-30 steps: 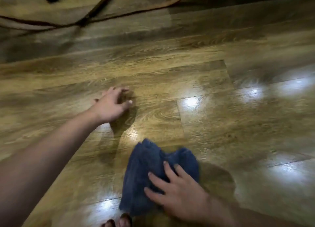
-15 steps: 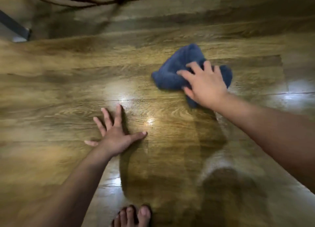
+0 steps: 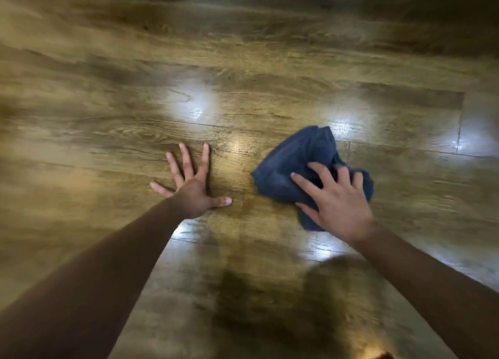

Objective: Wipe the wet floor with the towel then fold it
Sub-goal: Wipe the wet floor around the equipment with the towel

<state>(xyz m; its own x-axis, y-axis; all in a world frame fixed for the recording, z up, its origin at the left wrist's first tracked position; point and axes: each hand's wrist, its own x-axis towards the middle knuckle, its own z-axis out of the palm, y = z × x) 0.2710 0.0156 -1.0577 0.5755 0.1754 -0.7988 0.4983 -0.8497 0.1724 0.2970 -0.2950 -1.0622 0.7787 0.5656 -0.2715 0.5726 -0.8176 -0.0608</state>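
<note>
**Blue towel down on the boards, wiping stage under way**

Blue cloth, bunched into a rumpled heap, that is the towel [image 3: 302, 167], and it sits on the wooden floor [image 3: 270, 61] to the right of centre, flat against the planks. The right hand [image 3: 337, 202] lies on top of its near edge, fingers spread and lightly bent over the folds, pressing it to the boards rather than pinching it. Over on the other side the left hand [image 3: 193, 188] is planted palm-down on bare wood, all five fingers splayed wide, holding nothing, apart from the towel and, by the look of it, propping the body.

So this reads as the wiping step, with the folding not yet begun: the cloth is crumpled, no neat edges anywhere. Bright reflections of light [image 3: 189, 99] glare off the planks around both hands, and the sheen there could be water or plain polish; the blur leaves that open. Next move, as I judge it, calls for steady downward pressure and a sweep across the shiny patch between the two hands, then both hands free to spread the cloth flat.

Obstacles? Only the braced left hand lies in that path. A dark shadow [image 3: 270, 304] falls over the near planks, and something small at the bottom edge is too cropped to name.
</note>
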